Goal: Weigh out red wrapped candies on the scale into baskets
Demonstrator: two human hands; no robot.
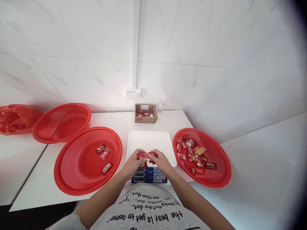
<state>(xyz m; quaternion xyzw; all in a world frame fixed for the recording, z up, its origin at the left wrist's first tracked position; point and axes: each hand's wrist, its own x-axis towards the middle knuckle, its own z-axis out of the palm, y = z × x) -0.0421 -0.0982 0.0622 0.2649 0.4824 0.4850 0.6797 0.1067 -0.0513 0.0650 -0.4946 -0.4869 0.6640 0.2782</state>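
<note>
Both hands meet above the front edge of a white-topped scale (pixel 148 140) with a blue keypad panel. Between them are small red wrapped candies (pixel 143 155); their exact kind is too small to read. My left hand (pixel 131 164) is closed on some of these packets, thumb on top. My right hand (pixel 161 161) pinches the other side of the red wrappers. To the right, a red basket (pixel 225 159) holds several red, white and gold wrapped snacks. The left basket (pixel 63 174) contains 3 small packets.
A small cardboard box (pixel 146 120) with wrapped pieces stands behind the scale, beside a clear cup (pixel 160 106). Another red basket (pixel 59 123) and a red plastic bag (pixel 18 118) are at the back left. A power socket (pixel 133 92) is on the tiled wall.
</note>
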